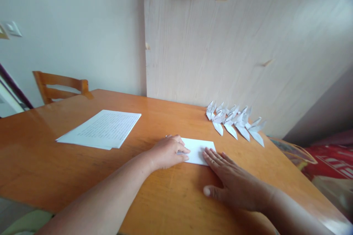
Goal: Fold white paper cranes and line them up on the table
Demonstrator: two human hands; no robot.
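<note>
A white sheet of paper (pixel 196 150), apparently folded into a small rectangle, lies flat on the wooden table in front of me. My left hand (pixel 171 151) covers its left end, fingers curled, with thumb and forefinger pressed on top. Stretched fingers of my right hand (pixel 226 174) rest flat on the paper's right end, its thumb spread out over the bare wood. The part of the sheet beneath my left hand is hidden.
Several folded paper birds (pixel 241 123) stand in rows at the back right. To the left lies a stack of printed sheets (pixel 102 130). The table (pixel 154 198) meets a pale panel (pixel 187 51) behind. A wooden chair (pixel 62 80) stands beyond the left side; red bags (pixel 331 161) sit off the right edge.
</note>
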